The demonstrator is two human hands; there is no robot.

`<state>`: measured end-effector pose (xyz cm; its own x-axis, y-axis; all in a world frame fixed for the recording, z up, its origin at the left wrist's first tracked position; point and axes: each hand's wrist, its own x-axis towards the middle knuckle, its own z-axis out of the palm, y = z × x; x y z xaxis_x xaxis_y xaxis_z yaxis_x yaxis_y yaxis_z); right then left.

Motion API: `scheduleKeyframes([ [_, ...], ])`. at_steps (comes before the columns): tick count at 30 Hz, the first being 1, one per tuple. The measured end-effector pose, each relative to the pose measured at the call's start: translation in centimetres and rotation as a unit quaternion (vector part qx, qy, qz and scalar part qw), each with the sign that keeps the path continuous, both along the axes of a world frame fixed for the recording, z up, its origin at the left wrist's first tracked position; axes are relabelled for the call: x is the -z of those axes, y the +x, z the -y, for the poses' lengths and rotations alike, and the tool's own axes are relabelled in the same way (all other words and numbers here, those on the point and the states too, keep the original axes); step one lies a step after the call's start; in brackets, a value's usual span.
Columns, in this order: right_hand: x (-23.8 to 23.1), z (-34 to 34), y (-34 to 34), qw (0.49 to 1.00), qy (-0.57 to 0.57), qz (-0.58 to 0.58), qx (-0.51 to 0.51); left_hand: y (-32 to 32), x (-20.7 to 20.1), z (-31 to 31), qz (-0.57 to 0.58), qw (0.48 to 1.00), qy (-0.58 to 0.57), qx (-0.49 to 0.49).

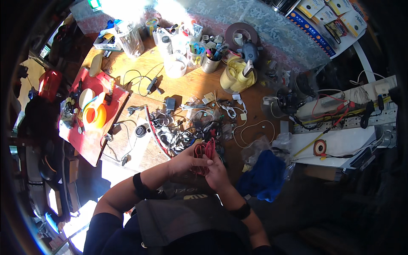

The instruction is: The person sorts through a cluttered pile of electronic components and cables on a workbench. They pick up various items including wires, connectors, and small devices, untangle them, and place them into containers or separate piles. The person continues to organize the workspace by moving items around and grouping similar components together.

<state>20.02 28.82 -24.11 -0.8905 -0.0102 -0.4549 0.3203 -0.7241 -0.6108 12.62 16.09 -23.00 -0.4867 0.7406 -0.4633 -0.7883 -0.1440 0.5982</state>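
Close to the table's front edge, both my hands hold a coiled bundle of red cable [205,154]. My left hand [187,161] is closed around its left side, the thumb lying across the loops. On the other side my right hand [217,172] grips the coil, its fingers partly hidden behind it. Just beyond the hands spreads a tangled heap of cables [170,127] in black, white and grey, with small connectors among them. A dark blue cloth [265,176] lies to the right of my right hand.
A red board [89,131] with an orange tape roll [94,114] lies at the left. Cups of pens and tools line the back, near a yellow-lined container [238,78]. A white shelf [331,144] with wires and a power strip stands right.
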Motion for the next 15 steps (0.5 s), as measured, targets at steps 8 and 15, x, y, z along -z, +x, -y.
scheduleKeyframes([
  [8, -1.4, 0.6, -0.3, 0.793, 0.581, -0.137, -0.124, -1.1, -0.7, 1.5, 0.084, 0.996, 0.031, -0.028],
  [15, -1.7, 3.1, -0.1, 0.696, 0.691, -0.189, -0.05, -0.2, 0.3, 0.6, 0.006, 0.996, -0.03, -0.083],
])
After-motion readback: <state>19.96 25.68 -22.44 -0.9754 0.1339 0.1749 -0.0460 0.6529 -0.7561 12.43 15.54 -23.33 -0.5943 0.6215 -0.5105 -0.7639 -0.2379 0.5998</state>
